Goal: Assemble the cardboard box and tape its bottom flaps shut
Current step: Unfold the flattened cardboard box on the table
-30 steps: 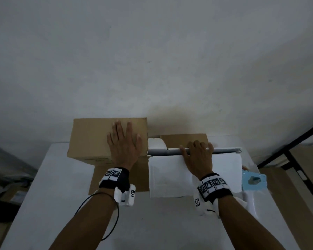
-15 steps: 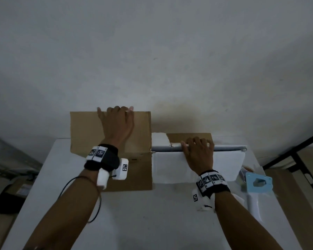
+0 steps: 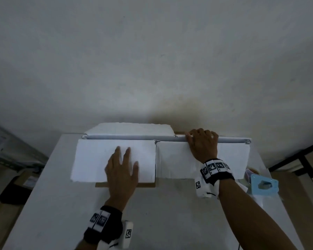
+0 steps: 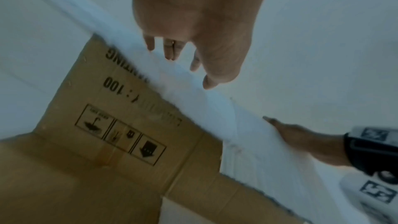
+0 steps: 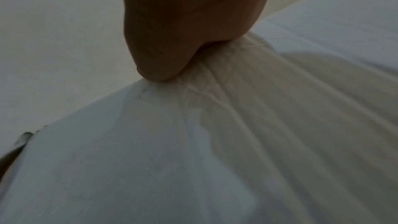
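The cardboard box (image 3: pixel 177 159) lies flattened along the far edge of the white table (image 3: pixel 170 213), white faces up. My left hand (image 3: pixel 122 168) lies flat with spread fingers on the left white flap (image 3: pixel 90 159). In the left wrist view, the left hand (image 4: pixel 193 23) hovers over that flap's edge (image 4: pixel 247 134), and brown printed cardboard (image 4: pixel 107 142) shows below. My right hand (image 3: pixel 202 143) curls its fingers over the box's far folded edge. In the right wrist view, the thumb of the right hand (image 5: pixel 163 67) presses into the creased white panel (image 5: pixel 150 159). Another white flap (image 3: pixel 130 129) sticks out behind.
A light blue tape dispenser (image 3: pixel 264 185) lies at the table's right edge, just right of my right wrist. A plain wall (image 3: pixel 152 60) stands right behind the table. Brown boxes (image 3: pixel 16 186) and a dark frame (image 3: pixel 296 156) sit on the floor at either side.
My left hand has swung the raised brown flap over toward me; it now lies flat, white side up, under my palm. My right hand has kept its hold on the far edge.
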